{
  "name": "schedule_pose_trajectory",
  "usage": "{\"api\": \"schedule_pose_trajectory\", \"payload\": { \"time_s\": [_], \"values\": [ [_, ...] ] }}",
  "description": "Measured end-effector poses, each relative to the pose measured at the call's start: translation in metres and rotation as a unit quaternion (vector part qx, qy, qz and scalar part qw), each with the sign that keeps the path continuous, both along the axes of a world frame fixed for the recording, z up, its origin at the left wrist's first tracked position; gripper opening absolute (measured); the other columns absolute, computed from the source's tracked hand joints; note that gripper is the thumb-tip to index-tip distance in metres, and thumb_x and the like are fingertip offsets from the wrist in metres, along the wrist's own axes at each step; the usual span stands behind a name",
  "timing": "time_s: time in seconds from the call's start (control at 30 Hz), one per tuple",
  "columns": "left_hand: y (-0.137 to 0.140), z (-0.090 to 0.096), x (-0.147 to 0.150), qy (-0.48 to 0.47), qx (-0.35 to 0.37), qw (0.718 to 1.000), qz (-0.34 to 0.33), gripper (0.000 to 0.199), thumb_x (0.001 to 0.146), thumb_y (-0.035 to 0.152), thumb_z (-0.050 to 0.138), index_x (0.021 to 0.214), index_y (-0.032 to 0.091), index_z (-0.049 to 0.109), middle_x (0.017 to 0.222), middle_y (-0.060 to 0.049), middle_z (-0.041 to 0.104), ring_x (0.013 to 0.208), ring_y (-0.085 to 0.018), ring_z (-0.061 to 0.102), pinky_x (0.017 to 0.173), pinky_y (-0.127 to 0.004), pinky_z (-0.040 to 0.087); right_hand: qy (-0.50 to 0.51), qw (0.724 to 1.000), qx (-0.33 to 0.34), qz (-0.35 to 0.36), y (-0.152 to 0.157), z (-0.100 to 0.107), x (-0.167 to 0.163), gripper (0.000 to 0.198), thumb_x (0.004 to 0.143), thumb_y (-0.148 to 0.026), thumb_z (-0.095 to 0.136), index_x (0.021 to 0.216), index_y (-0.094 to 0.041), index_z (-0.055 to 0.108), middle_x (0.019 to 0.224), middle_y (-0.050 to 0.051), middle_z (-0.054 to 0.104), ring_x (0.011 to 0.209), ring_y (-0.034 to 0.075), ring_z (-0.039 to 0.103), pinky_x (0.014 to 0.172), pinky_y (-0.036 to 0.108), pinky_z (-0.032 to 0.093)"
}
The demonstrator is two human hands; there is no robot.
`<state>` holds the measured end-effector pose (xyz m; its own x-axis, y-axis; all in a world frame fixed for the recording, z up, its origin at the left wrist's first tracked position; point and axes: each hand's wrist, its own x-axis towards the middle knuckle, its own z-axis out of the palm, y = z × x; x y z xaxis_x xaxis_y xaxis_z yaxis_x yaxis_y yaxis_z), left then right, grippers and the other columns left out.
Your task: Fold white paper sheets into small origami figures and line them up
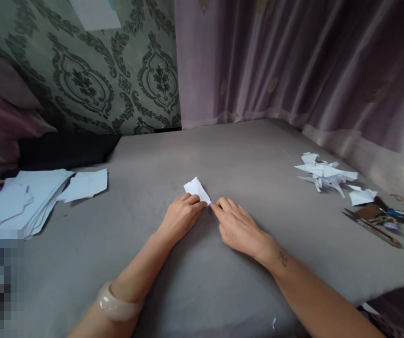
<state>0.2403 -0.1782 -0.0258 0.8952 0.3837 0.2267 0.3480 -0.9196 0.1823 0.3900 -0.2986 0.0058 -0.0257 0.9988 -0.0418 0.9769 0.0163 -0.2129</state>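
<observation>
A small folded piece of white paper [195, 187] lies on the grey cloth in front of me, one pointed corner facing away. My left hand [185, 211] covers its near left part, fingers curled and pressing it down. At the paper's near right corner, the index fingertip of my right hand [235, 220] touches or almost touches the edge; the other fingers are bent. Whether the right thumb grips any paper is hidden beneath the hand. A pale bangle [119, 304] circles my left forearm.
Stacked white sheets [47, 192] lie at the left, by a black cloth [71, 149]. On the right are a pile of folded paper figures [325, 173], scissors [374, 229] and a brown item [368, 212]. A grey cloth [145, 159] covers the surface; a curtain [244, 65] hangs behind.
</observation>
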Motion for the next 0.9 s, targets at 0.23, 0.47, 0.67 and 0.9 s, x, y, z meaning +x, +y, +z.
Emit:
{"api": "schedule_pose_trajectory", "payload": {
  "time_s": [0.23, 0.47, 0.67, 0.9],
  "values": [
    [0.003, -0.002, -0.003, 0.016, 0.021, 0.999, -0.019, 0.033, 0.096, 0.021, 0.037, 0.116, 0.025, 0.063, 0.094, -0.008, 0.061, 0.086, -0.018, 0.054, 0.073, -0.029, 0.044, 0.032, 0.999, 0.0, -0.021, 0.0, 0.001, 0.006, 0.042, 0.082, -0.004, 0.037, 0.119, -0.017, 0.052, 0.096, 0.008, 0.052, 0.092, 0.019, 0.049, 0.08, 0.03, 0.042],
    [-0.001, 0.002, -0.009, 0.012, 0.001, 1.0, -0.024, 0.034, 0.091, 0.013, 0.038, 0.114, 0.019, 0.063, 0.099, -0.009, 0.062, 0.091, -0.02, 0.056, 0.079, -0.031, 0.049, -0.013, 1.0, 0.019, 0.006, -0.001, -0.006, 0.001, 0.056, 0.084, -0.002, 0.037, 0.134, -0.023, 0.046, 0.098, 0.007, 0.052, 0.087, 0.018, 0.047, 0.078, 0.031, 0.04],
    [-0.001, 0.0, -0.016, -0.024, -0.025, 0.999, 0.012, 0.031, 0.087, 0.01, 0.04, 0.098, 0.017, 0.068, 0.098, -0.008, 0.065, 0.09, -0.02, 0.058, 0.075, -0.03, 0.051, -0.004, 1.0, 0.003, -0.011, -0.001, -0.003, 0.002, 0.05, 0.087, -0.004, 0.036, 0.13, -0.024, 0.051, 0.101, 0.007, 0.053, 0.091, 0.018, 0.049, 0.079, 0.03, 0.04],
    [0.002, 0.002, -0.017, -0.022, -0.017, 0.999, 0.032, 0.028, 0.084, 0.01, 0.042, 0.082, 0.018, 0.069, 0.092, -0.007, 0.066, 0.087, -0.02, 0.061, 0.069, -0.029, 0.051, 0.038, 0.998, 0.024, -0.051, 0.002, -0.003, 0.008, 0.034, 0.086, -0.008, 0.041, 0.106, -0.023, 0.064, 0.096, 0.005, 0.058, 0.093, 0.017, 0.054, 0.071, 0.026, 0.039]
  ]
}}
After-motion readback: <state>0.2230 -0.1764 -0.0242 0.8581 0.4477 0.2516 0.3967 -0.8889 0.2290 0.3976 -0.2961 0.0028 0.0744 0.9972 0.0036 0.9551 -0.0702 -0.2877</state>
